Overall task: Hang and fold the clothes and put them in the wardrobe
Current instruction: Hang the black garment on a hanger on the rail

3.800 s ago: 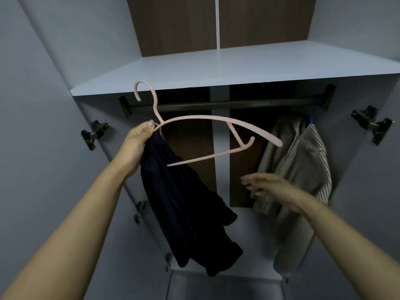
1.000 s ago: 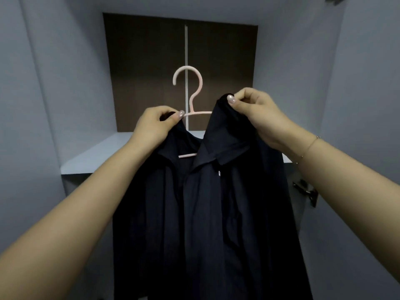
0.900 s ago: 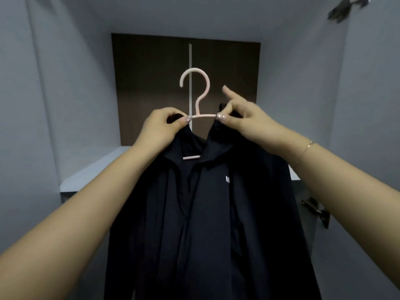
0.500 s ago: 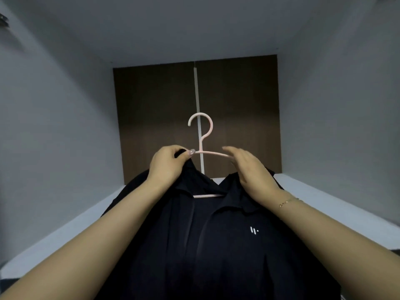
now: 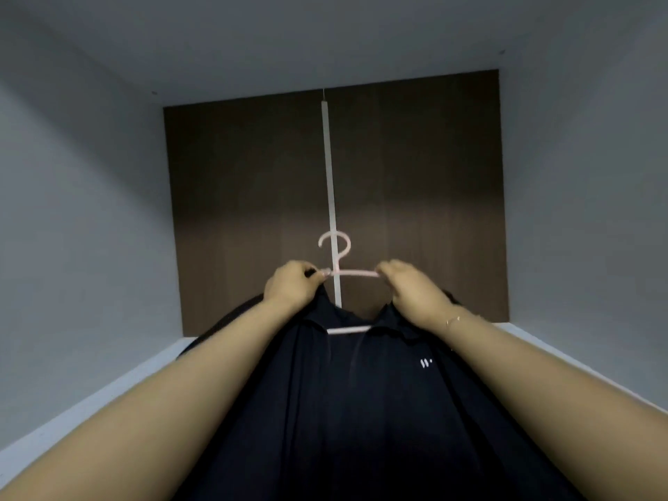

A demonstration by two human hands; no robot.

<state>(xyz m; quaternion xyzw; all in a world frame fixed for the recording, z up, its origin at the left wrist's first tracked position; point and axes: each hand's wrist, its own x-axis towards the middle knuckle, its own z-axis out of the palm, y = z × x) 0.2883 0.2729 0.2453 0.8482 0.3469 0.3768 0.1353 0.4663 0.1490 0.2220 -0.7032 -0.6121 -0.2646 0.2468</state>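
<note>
Dark collared shirt (image 5: 361, 410) is hanging on the pink hanger (image 5: 356, 273), held up at 12 o'clock before the wardrobe's brown back panel (image 5: 253, 211). Left hand (image 5: 291, 285) and right hand (image 5: 412, 291) are gripping the collar and hanger shoulders either side of the hook. Hanger axis is running 9-to-3. White shelf (image 5: 90, 403) is lying below; rail out of view.

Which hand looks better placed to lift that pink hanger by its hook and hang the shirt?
Probably the left hand: it pinches the pink hanger right at the base of the hook. The right hand grips farther out along the arm, over the dark shirt collar.
</note>
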